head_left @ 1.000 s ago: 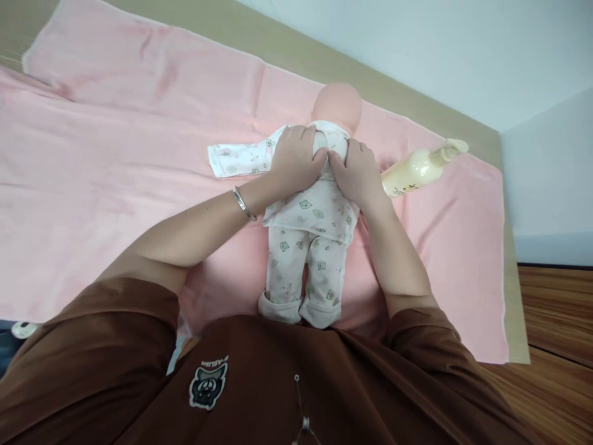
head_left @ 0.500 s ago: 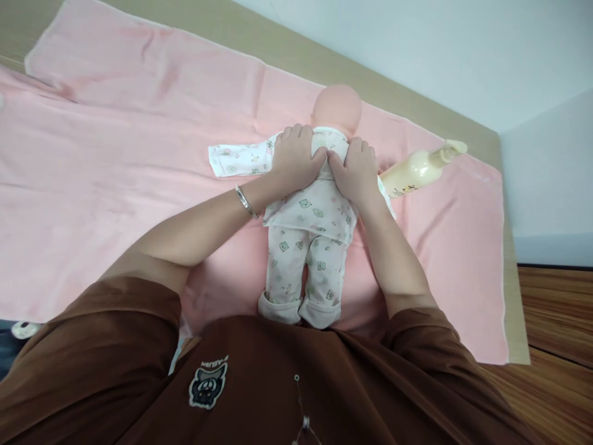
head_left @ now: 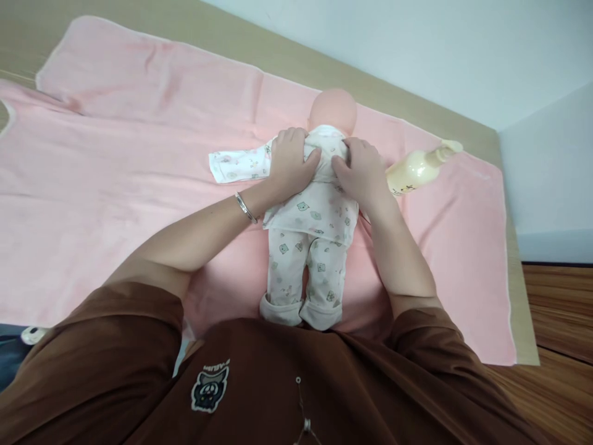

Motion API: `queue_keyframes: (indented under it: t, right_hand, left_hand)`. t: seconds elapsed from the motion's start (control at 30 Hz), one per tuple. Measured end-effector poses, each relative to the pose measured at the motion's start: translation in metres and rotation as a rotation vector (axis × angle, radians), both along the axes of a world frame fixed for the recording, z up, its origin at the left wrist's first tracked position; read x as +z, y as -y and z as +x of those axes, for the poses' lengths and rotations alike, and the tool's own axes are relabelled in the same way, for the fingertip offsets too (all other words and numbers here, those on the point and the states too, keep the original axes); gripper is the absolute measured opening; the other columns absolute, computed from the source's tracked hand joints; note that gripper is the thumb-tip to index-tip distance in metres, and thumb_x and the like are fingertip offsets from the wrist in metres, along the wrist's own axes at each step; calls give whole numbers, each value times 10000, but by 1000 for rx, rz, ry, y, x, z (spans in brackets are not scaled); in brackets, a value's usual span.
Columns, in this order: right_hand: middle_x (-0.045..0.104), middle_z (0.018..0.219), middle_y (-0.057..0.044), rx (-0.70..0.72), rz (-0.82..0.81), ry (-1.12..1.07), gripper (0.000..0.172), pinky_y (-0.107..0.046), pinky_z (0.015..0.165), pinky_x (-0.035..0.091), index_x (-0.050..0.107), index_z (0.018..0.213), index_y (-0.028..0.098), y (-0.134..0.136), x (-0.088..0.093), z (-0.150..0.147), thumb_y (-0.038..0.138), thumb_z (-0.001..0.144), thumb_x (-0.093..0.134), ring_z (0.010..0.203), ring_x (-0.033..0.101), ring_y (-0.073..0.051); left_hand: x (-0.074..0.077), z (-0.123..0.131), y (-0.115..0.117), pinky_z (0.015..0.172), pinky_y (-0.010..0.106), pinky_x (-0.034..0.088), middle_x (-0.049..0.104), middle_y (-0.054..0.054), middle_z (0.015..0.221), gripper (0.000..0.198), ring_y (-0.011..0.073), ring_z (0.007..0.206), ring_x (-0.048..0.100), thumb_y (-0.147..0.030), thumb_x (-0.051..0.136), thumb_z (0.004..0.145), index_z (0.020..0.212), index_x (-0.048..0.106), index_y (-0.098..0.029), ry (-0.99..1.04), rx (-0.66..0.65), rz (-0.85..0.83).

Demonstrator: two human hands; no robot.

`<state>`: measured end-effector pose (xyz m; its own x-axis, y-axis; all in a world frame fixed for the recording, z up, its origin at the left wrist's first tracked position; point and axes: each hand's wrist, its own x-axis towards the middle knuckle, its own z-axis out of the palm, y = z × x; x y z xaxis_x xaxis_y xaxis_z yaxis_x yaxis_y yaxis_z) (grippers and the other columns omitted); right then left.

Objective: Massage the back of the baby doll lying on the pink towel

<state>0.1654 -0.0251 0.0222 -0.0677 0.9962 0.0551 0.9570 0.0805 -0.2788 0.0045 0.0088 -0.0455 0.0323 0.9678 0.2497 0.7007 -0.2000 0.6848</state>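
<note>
A doll (head_left: 332,109) in a white printed top (head_left: 315,207) and matching trousers (head_left: 283,262) lies with its bald head away from me and its feet towards me. My left hand (head_left: 293,162) rests on the upper left of the top, its thumb apart from the fingers. On the right shoulder, my right hand (head_left: 361,170) has its thumb on the cloth and its fingers bent over the shoulder, pinching the fabric. One sleeve (head_left: 239,165) stretches out flat to the left. The other sleeve is mostly hidden by my right hand and forearm.
A pink cloth (head_left: 139,161) with some creases covers much of the wooden table (head_left: 393,105). A pale yellow pump bottle (head_left: 419,170) lies on its side to the right of the doll. Behind the table is a white wall (head_left: 417,49); wooden flooring shows at the lower right.
My hands have moved slightly apart at the doll's shoulders. My right hand has shifted right, its thumb away from my left thumb, and the cloth at the collar is more bunched.
</note>
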Motion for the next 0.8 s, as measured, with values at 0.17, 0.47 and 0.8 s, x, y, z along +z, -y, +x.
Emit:
queue_keyframes:
  t: [0.17,0.47,0.8]
  right_hand:
    - [299,1757,-129,66,224,-42,636,-398,1400,243,330,1648,53,18,3,-13,233,1041,392,1662,254,-230]
    - [117,1809,-129,109,100,-8,667,-623,1393,117,305,1668,123,27,-2,-24,262,1022,401,1710,91,-316]
    - [240,1774,-146,155,159,-1,626,-731,1336,161,408,1598,199,31,-22,-28,253,975,420,1688,171,-344]
  left_hand:
    - [-21,-8,-4,1197,565,436,645,126,1301,260,356,1306,596,-425,584,1009,1206,535,-263,147,-58,125]
    - [-19,-10,2,1234,448,424,651,99,1397,333,265,1364,556,-294,517,999,1328,531,-244,150,-49,142]
    - [-4,-8,12,1224,422,443,672,101,1413,338,253,1361,588,-183,482,986,1311,561,-229,113,-30,130]
